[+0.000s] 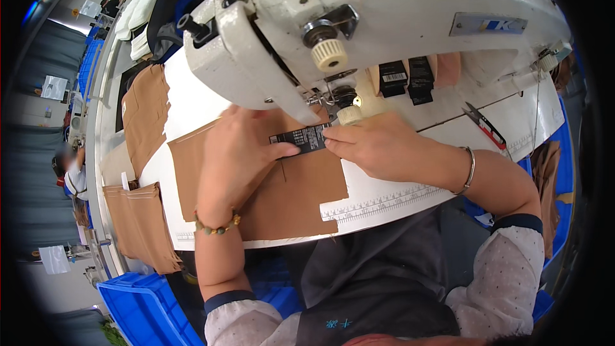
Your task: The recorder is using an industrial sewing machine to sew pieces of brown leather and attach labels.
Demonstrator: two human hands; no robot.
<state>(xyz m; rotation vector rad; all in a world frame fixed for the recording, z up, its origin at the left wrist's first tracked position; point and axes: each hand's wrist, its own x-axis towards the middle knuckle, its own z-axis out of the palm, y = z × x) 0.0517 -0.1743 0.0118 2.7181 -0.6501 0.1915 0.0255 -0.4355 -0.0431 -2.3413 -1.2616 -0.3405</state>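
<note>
A white sewing machine [435, 6] stands over brown fabric [295, 198], with a black printed label [301, 140] lying on the fabric just below the needle area. My left hand [243, 144] rests on the fabric with its thumb pressed on the label's left end and its fingers curled near the presser foot. My right hand [365, 144] has thumb and index finger closed on the label's right end.
Brown pieces [138, 224] lie at the left, spare black labels [419, 80] behind, red-handled snips [487, 131] right. A ruler [397, 200] runs along the front edge. Blue bins [138, 307] stand below. Another person [73, 176] sits far left.
</note>
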